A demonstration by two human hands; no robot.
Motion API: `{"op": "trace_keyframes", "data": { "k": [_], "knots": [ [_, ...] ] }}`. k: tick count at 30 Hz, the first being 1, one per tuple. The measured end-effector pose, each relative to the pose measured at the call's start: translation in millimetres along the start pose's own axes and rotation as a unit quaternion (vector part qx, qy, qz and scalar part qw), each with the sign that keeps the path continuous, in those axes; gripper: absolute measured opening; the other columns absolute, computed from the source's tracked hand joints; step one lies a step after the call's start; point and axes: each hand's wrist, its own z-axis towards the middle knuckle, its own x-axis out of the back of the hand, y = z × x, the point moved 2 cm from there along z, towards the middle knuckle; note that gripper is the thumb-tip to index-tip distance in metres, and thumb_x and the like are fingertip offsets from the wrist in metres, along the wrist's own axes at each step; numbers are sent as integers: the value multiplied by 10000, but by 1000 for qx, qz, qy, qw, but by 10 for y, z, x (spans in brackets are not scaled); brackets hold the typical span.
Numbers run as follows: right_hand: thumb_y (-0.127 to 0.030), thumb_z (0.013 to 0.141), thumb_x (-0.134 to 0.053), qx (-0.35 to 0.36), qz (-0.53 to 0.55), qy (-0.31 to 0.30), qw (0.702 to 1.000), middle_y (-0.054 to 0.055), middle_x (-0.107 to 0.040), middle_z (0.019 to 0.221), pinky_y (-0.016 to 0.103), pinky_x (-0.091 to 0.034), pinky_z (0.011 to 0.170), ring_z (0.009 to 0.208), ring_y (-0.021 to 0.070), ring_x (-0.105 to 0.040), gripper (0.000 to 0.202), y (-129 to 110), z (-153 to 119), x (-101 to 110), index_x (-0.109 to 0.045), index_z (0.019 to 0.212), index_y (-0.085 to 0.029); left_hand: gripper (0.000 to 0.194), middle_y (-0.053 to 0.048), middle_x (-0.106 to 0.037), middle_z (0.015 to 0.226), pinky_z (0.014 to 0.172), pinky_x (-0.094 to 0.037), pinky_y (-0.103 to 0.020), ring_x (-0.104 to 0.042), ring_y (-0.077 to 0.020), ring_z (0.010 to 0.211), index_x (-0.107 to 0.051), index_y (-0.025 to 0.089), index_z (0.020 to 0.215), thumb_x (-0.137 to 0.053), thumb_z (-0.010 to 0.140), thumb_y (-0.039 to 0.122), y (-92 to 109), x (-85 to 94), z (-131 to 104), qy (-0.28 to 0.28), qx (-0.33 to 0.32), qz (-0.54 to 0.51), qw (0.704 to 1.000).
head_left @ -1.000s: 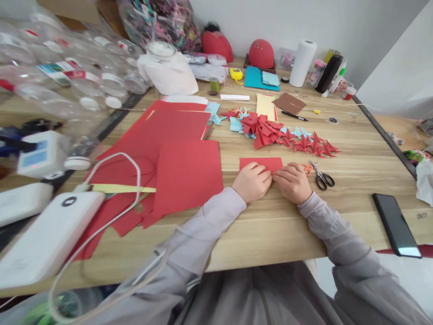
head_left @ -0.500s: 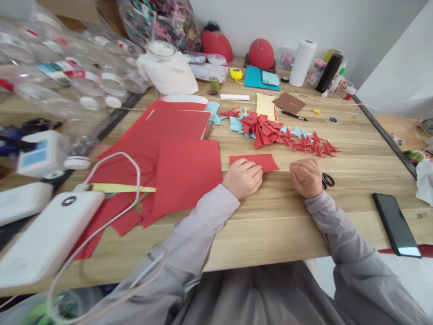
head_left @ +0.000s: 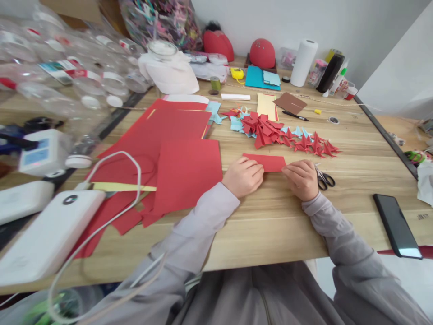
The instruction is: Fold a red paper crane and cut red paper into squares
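Between my hands lies a narrow red strip of paper [head_left: 267,162], held near the tabletop. My left hand [head_left: 244,177] is closed on its left end, the fingertips hidden partly under the knuckles. My right hand [head_left: 301,179] pinches its lower right corner. Just right of that hand are black-handled scissors [head_left: 325,181], their blades partly behind it. Beyond the strip spreads a row of folded red paper pieces [head_left: 262,128] with light blue ones [head_left: 299,132] among them. A large red sheet [head_left: 189,174] lies left of my left hand.
Clear plastic bottles [head_left: 84,81] crowd the left side, near a white power bank [head_left: 50,237] with a looping cable [head_left: 138,180]. A phone [head_left: 395,225] lies at the right front edge. A black pen [head_left: 295,116], brown paper [head_left: 290,103] and a white roll [head_left: 303,63] are farther back.
My right hand has moved slightly left and taken hold of the strip's right corner. The strip has shifted right and straightened, and more of the scissors shows.
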Motion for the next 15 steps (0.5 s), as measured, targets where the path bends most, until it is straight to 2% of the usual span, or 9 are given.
{"op": "trace_keyframes", "data": {
  "k": [3, 9, 11, 13, 15],
  "knots": [
    [-130, 851, -564, -24, -6, 49, 999, 46, -742, 870, 350, -433, 777, 866, 186, -633, 179, 45, -11, 43, -697, 926, -223, 210, -60, -741, 917, 722, -459, -349, -665, -192, 851, -692, 173, 870, -483, 848, 175, -120, 57, -55, 15, 35, 3, 999],
    [-117, 848, -562, -66, 1, 103, 992, 71, -727, 855, 301, -491, 728, 826, 177, -653, 171, 75, -19, 95, -697, 907, -203, 191, -71, -746, 871, 695, -460, -363, -679, -218, 798, -710, 195, 823, -521, 797, 199, -386, 111, -185, 12, 152, -12, 988],
    [-132, 853, -556, -98, 11, 133, 986, 78, -726, 858, 298, -512, 725, 813, 178, -661, 164, 91, -20, 127, -702, 886, -199, 176, -81, -745, 862, 716, -475, -371, -681, -228, 790, -718, 196, 795, -544, 772, 215, -442, 110, -220, 29, 203, -40, 978],
    [-174, 857, -564, -158, 33, 172, 972, 78, -725, 846, 308, -528, 727, 800, 183, -669, 143, 113, -17, 163, -706, 857, -197, 166, -85, -743, 864, 762, -494, -374, -683, -230, 802, -723, 192, 778, -565, 757, 237, -462, 98, -234, 80, 285, -91, 951],
    [-228, 858, -578, -228, 87, 194, 950, 66, -723, 806, 313, -540, 697, 747, 182, -674, 132, 119, -5, 175, -705, 843, -195, 177, -85, -740, 886, 818, -505, -366, -680, -222, 839, -726, 184, 802, -578, 760, 272, -431, 64, -221, 148, 394, -186, 888]
  ]
}}
